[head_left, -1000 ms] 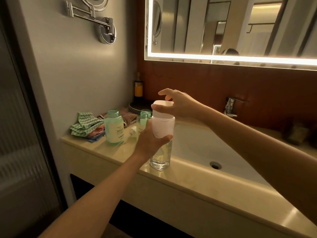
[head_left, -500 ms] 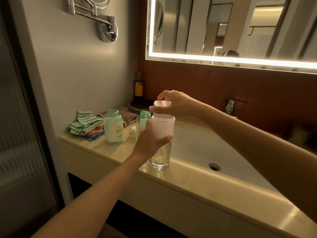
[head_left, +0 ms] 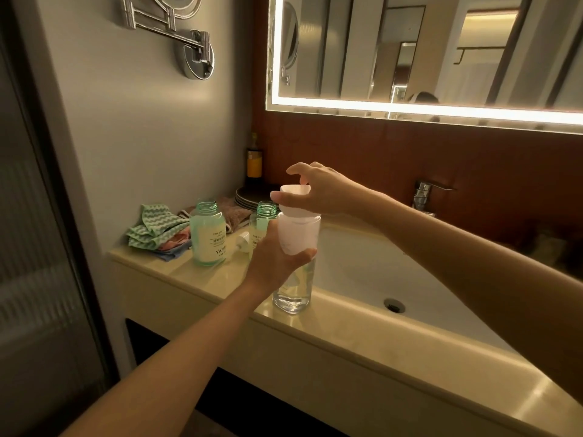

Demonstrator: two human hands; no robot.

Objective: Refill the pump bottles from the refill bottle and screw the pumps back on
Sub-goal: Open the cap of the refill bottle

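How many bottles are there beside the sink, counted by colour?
Green bottles, open: 2
Clear bottle with white cap: 1
Dark bottle with yellow label: 1
Total: 4

On the left green bottle (head_left: 207,238) you can read a pale label: "FRESH" at the top, a line of Chinese characters too small to make out, then large letters beginning "YAP", the rest turned away. The second green bottle (head_left: 258,227) shows only "FRESH"; the rest is hidden.
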